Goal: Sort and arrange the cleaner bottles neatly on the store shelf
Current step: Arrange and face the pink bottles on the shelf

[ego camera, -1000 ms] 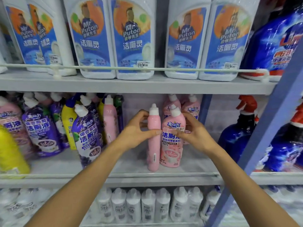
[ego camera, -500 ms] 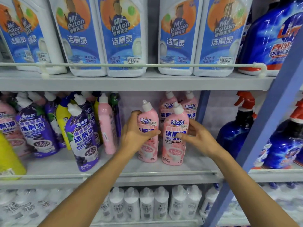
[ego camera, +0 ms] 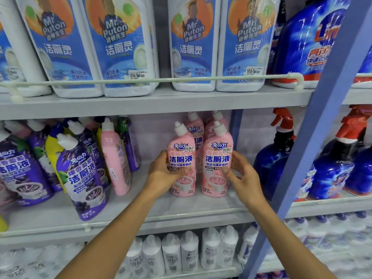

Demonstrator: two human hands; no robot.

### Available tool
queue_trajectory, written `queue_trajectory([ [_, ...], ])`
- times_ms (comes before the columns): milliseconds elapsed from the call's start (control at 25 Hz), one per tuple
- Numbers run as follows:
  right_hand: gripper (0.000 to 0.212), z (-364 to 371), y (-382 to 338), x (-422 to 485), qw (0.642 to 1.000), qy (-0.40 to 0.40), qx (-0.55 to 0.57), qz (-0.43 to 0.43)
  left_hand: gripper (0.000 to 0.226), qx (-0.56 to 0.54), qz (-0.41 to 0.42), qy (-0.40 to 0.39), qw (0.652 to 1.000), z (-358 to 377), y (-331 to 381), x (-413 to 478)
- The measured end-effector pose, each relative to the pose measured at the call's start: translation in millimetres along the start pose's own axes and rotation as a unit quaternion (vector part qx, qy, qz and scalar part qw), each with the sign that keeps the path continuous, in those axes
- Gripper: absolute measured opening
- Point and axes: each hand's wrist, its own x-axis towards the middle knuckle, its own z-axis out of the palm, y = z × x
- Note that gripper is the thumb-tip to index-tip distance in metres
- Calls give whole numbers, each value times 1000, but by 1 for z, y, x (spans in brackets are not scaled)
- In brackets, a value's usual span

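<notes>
Hands first: my left hand point(ego camera: 164, 175) is curled round the left pink bottle point(ego camera: 181, 152), thumb across the lower label. My right hand point(ego camera: 244, 179) holds the right pink bottle point(ego camera: 217, 158), thumb on the front and fingers round its outer side. The hands are apart, each clamped on its own bottle.

Both bottles stand upright on the middle shelf point(ego camera: 181, 211), left of the blue post point(ego camera: 322, 137). They are side by side, close together, with their labels facing me. The right one is the nearer to the post. Two more pink bottles point(ego camera: 194, 127) stand just behind them, also left of the post, caps showing over the front pair.

Further left of the post, across a bare stretch of shelf, a pink bottle turned sideways point(ego camera: 113, 158) shows its plain back. Beside it, purple bottles point(ego camera: 80, 174) lean in a loose crowd with a yellow one among them.

Blue spray bottles point(ego camera: 275, 158) with red triggers stand on either side of the post. Up and left of the post, big white bottles point(ego camera: 193, 47) with blue labels sit behind a thin rail point(ego camera: 181, 79). Down and left of it, small white bottles point(ego camera: 181, 250) fill the lower shelf.
</notes>
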Motion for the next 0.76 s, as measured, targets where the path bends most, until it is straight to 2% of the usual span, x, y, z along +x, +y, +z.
queue_trajectory([
  [80, 64, 12, 8, -8, 999, 37, 3, 18, 58, 1, 10, 29, 1000, 19, 4, 2],
  [160, 62, 13, 11, -3, 998, 61, -6, 24, 58, 10, 7, 44, 999, 32, 6, 7],
  [360, 55, -1, 17, 26, 999, 32, -12, 30, 59, 30, -3, 59, 998, 40, 8, 19],
  [560, 57, 3, 23, 53, 987, 17, 105, 120, 55, 27, -16, 70, 997, 47, 7, 34],
  [760, 60, 9, 36, 63, 985, 23, 110, 133, 53, 12, -18, 64, 998, 56, 5, 37],
])
